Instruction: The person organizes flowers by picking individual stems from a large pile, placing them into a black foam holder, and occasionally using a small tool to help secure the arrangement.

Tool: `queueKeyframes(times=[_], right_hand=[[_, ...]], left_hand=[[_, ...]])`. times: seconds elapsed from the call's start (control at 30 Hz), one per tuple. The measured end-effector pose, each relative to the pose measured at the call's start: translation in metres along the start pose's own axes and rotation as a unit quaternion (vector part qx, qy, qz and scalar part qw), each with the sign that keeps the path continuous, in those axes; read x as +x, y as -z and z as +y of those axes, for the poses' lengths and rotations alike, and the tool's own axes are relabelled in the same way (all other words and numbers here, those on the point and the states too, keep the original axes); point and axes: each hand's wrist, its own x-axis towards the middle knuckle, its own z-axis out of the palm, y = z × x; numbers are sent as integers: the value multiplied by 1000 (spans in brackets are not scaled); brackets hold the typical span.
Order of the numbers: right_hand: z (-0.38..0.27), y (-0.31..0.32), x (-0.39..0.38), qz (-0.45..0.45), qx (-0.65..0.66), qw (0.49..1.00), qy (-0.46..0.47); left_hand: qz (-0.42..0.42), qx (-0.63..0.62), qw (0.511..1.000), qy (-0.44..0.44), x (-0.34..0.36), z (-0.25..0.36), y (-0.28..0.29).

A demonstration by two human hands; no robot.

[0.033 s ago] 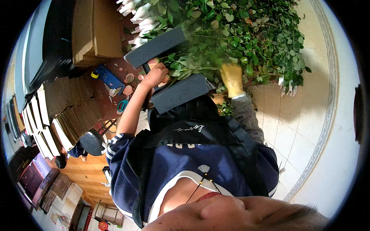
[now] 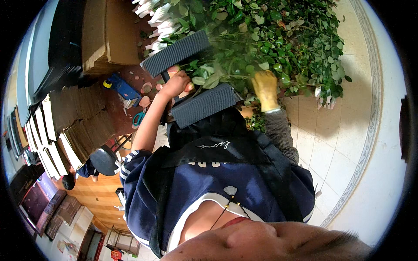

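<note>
Seen from above, a person in a black apron [image 2: 204, 152] works at a reddish-brown counter [image 2: 123, 114] heaped with leafy rose stems [image 2: 300, 52]. Before the person, two grey ribbed pads, an upper one [image 2: 176, 53] and a lower one [image 2: 203, 105], slope on either side of a gap. In that gap the bare left hand [image 2: 177, 85] is closed round a pink rose [image 2: 189, 87], its bloom showing at the fingertips; another bloom [image 2: 174, 68] sits just above the knuckles. The right hand [image 2: 264, 89], in a yellow glove, is at the near edge of the foliage, fingers bent; it is slightly blurred, and whether it grips a stem cannot be told.

For good handling, the left hand would best hold firmly just behind the bloom without squeezing petals, while the thorny lengths are left to the glove, drawn away from the flower with light, even pressure.

To the left lie loose petals [image 2: 144, 102], teal-handled scissors [image 2: 138, 118] and a blue tape dispenser [image 2: 124, 87]. White-sleeved buds [image 2: 163, 21] line the pile's upper left.
</note>
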Motion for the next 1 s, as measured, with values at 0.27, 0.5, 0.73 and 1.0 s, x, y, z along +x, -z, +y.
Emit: queueKeyframes(times=[0.27, 0.5, 0.73, 1.0], right_hand=[[1, 54, -12, 123, 95, 987, 33], [26, -61, -59, -205, 48, 969, -128], [-2, -77, -51, -40, 49, 993, -101], [7, -4, -39, 70, 151, 985, -38]], left_hand=[[23, -106, 988, 108, -5, 8, -5], [25, -91, 987, 129, 8, 18, -7], [44, -68, 983, 164, -20, 10, -25], [-24, -76, 978, 194, -5, 18, -21]])
